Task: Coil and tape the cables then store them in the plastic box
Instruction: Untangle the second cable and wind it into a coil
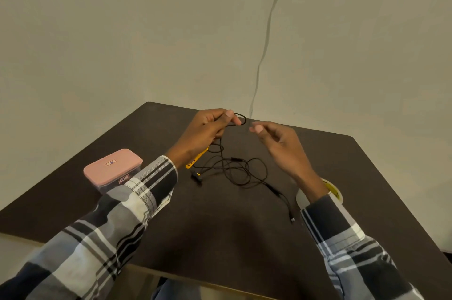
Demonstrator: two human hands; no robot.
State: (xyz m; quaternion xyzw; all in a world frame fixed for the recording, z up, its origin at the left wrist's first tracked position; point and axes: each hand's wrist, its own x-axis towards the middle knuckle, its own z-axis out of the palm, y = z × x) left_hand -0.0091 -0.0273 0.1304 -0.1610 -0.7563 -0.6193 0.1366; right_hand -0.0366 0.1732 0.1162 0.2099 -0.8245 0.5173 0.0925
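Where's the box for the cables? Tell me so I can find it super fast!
Start at the dark brown table and look to its left side, beside the person's left hand and checked sleeve. There sits the plastic box, partly hidden by that sleeve. It is the only thing with a pink lid, which is on; the black cable and the tape roll lie further right.

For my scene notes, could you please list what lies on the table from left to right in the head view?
Pink-lidded plastic box → yellow flat tool → tangled thin black cable → tape roll.
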